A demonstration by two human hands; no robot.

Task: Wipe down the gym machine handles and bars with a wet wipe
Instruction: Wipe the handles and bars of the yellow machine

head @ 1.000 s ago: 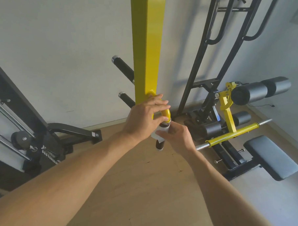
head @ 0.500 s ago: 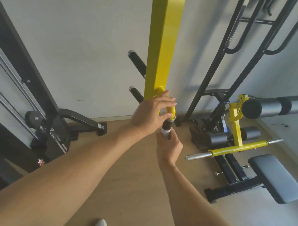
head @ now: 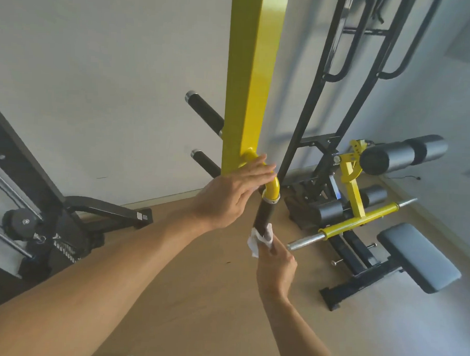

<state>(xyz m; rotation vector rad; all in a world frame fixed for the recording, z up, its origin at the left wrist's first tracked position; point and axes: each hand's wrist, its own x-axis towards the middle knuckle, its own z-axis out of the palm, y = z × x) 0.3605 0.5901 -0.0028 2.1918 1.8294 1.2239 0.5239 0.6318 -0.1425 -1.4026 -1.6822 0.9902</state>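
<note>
My left hand (head: 234,192) rests with straight fingers on the curved yellow metal tube (head: 272,189) at the foot of the tall yellow square post (head: 250,79). My right hand (head: 277,264) pinches a crumpled white wet wipe (head: 256,239) around the lower end of the black foam handle (head: 264,215) that hangs from that tube. To the right, a grey padded bench (head: 419,257) stands on the wooden floor (head: 196,297).
</note>
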